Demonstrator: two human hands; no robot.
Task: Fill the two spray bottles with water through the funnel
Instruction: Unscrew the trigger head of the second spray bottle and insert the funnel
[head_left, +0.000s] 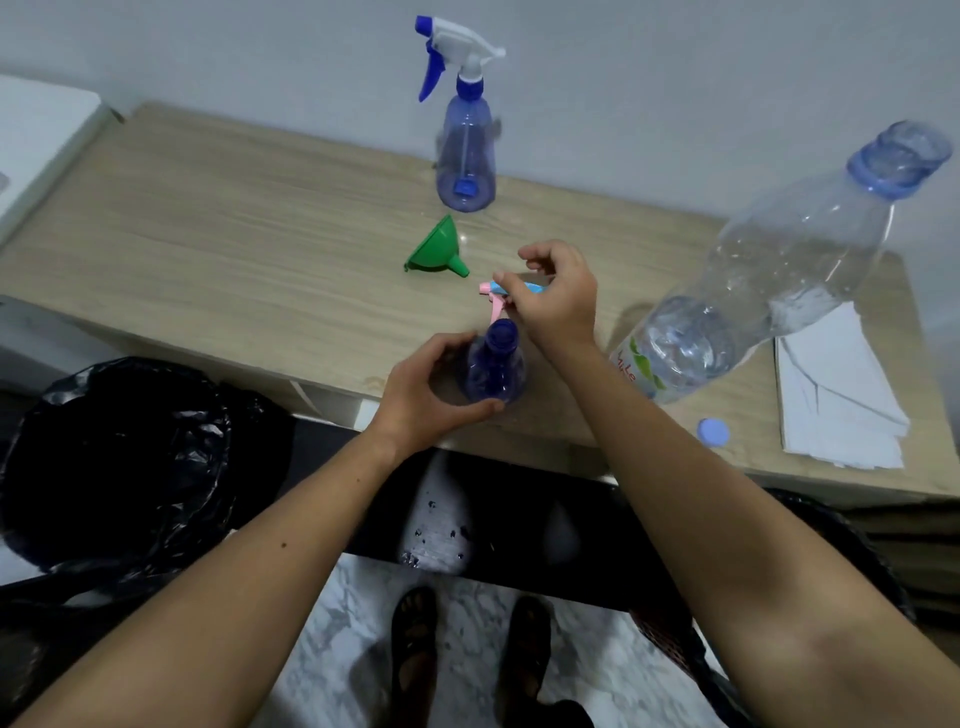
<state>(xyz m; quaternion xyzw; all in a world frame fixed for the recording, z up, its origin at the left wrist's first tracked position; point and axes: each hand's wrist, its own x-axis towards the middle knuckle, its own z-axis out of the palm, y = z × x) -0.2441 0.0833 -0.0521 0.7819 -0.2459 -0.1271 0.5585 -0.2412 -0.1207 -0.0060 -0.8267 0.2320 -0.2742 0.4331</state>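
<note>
Head view: right hand (558, 296) fingers are pinching a pink-and-blue sprayer head (498, 299), mostly hidden beneath them. Left hand (426, 395) fingers are curling around the open blue bottle (493, 371) at the desk (234, 249) edge. Beyond are lying the green funnel (436, 248) and standing a capped spray bottle (465, 145); the uncapped water bottle (779, 270) is holding some water.

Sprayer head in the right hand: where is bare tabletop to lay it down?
Bare wood lies left of the funnel, toward the white box. It is crowded near the water bottle, cap and papers.
</note>
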